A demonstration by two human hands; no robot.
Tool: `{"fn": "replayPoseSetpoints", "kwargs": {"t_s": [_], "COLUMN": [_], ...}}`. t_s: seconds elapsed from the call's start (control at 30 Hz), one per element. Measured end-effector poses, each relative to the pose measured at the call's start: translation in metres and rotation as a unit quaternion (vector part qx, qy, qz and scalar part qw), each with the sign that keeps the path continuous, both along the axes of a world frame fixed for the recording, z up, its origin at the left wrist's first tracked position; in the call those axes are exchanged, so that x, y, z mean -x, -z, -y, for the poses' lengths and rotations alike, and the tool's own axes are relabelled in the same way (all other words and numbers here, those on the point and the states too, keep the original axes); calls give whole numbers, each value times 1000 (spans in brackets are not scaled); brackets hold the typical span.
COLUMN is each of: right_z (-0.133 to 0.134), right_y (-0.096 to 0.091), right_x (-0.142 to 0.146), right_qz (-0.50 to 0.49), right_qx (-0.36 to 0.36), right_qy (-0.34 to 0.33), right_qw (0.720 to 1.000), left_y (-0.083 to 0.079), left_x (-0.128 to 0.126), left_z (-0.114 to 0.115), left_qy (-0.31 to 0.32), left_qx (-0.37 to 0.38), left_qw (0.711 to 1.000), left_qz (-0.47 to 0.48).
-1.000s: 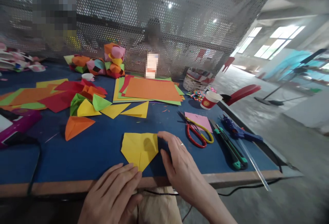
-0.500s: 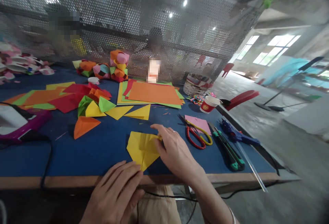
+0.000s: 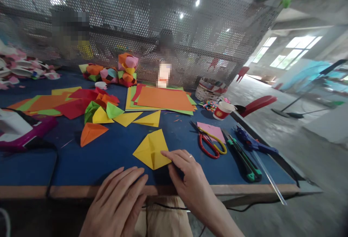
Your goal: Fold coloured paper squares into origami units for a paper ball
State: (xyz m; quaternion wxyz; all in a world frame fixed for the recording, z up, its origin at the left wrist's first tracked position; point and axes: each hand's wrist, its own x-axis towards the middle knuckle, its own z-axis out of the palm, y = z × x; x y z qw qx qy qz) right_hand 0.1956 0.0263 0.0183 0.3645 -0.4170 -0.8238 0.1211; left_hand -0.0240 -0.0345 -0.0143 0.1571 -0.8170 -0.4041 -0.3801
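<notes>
Where the yellow paper point(image 3: 151, 148) is lying: frame's lower middle, up-left of my right hand point(image 3: 189, 172).
Right hand: nearer, touching its corner; I can't tell if I'm pinching.
Left hand point(image 3: 116, 198): holding nothing, lying loose.

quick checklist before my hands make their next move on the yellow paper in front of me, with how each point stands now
1. Right hand touching the yellow paper: ok, fingers are on its right side.
2. Left hand touching it too: not ok, it is at the table edge, fingertips short of the paper.
3. Creases pressed sharp: cannot tell from this view.
4. Scissors apart from the paper: ok, they lie off to its right.
5. Cutter blade drawn in: cannot tell, too small.
6. Cup upright: ok.
</notes>
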Motion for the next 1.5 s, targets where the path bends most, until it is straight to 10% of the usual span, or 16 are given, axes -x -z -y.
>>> {"fn": "replayPoseSetpoints", "kwargs": {"t_s": [0.37, 0.77, 1.17, 1.5], "right_z": [20, 7, 9, 10], "right_y": [-6, -13, -10, -12], "right_x": [1, -9, -2, -9], "right_qz": [50, 39, 75, 67], "right_qx": [-84, 39, -112, -46], "right_qy": [-22, -130, -98, -124], "right_qw": [995, 990, 986, 989], "left_y": [-11, -12, -11, -22], "left_x": [1, 6, -1, 7], "left_z": [-11, -12, -20, -29], "left_qy": [-6, 32, 37, 43], "left_qx": [-15, -23, -21, -34], "left_qw": [1000, 999, 999, 997], "left_qz": [2, -28, -22, -62]}}
